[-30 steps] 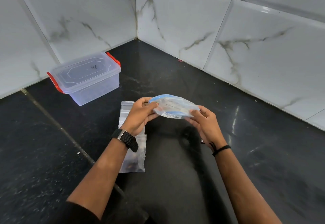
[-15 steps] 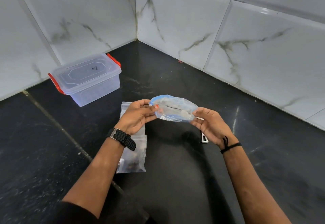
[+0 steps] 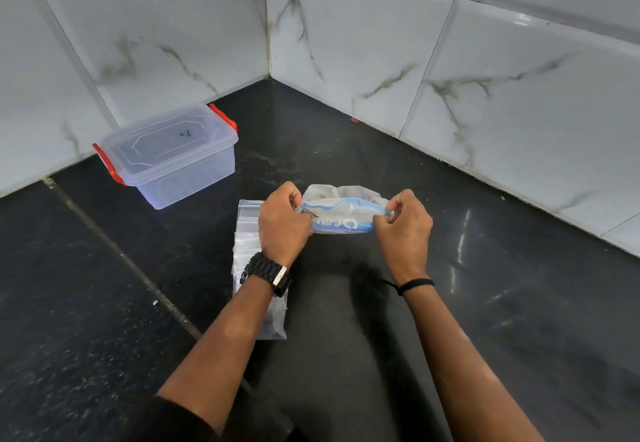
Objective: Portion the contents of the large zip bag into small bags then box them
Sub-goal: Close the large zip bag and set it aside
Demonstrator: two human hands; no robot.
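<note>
Both hands pinched tight: left hand [image 3: 282,225] and right hand [image 3: 403,228] gripped the large zip bag [image 3: 341,214] by its ends, likely to pull its seal apart; small bags [image 3: 247,233] waited at nine o'clock.

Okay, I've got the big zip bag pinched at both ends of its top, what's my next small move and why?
Probably pull the top edges apart to open the seal. The left hand and right hand each pinch an end of the zip bag, whose blue strip looks closed. The small bags lie beneath the left wrist, and the box has its lid on.
</note>
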